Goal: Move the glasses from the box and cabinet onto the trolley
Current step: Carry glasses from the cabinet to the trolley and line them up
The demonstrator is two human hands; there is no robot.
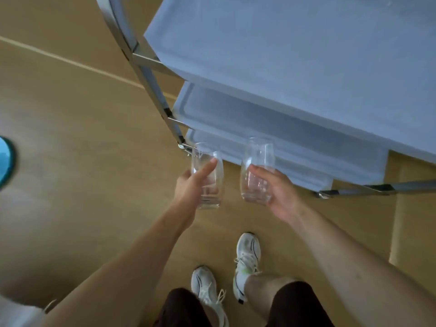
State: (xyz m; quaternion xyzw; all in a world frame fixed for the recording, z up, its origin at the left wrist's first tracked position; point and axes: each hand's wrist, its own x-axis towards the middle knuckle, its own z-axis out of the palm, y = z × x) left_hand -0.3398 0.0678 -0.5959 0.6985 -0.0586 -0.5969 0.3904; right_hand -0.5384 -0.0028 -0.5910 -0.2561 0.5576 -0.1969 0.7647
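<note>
The fingers [207, 165] of the left hand [191, 185] curl round a clear, straight-sided drinking glass [208, 175], the thumb lying along its near wall while the other fingers wrap behind it, so the glass is firmly grasped and held upright, slightly tilted, above the floor. The fingers [259, 169] of the right hand [278, 192] grasp a second clear glass with a rounded, tumbler-like body [257, 171], the thumb pressed across its side and the palm cupping its base from the right. The two glasses hang side by side, near each other but apart, just in front of the lowest pale blue-grey plastic shelf [295, 159] of a three-tiered trolley with a shiny metal tube frame [151, 74]; neither glass touches a shelf. The right glass overlaps the front edge of that lowest shelf in the view, and the left glass sits just beside the frame's lower left corner. Both bare forearms reach forward from the bottom corners. Below them stand two white lace-up trainers [246, 260] on the tan wooden floor [82, 161], with dark shorts [292, 303] at the lower edge. A round turquoise object [6, 161] is cut off at the left border.
</note>
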